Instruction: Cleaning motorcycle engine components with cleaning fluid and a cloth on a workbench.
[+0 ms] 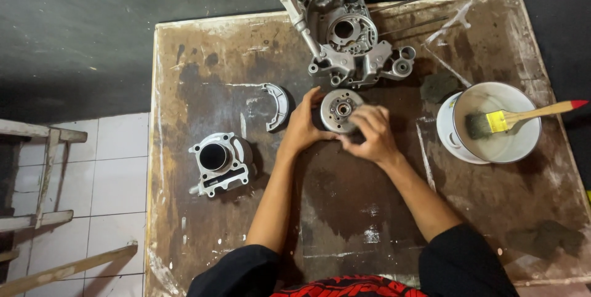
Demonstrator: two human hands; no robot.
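Left hand (301, 129) and right hand (371, 134) both close their fingers around a round metal rotor (340, 110) at the middle of the stained bench (345, 211). An engine crankcase (348, 32) lies beyond it, a curved brake shoe (277, 105) and cylinder block (220, 161) to the left, and a white bowl (523, 143) holding a paintbrush (511, 118) to the right.

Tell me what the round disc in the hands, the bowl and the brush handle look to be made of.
Round disc, held by the left hand and right hand: seemingly machined metal, dull grey with bored holes. Bowl: smooth and white, perhaps enamelled metal or plastic; the look leaves it open. Brush handle: apparently pale bare wood with a red-painted tip.
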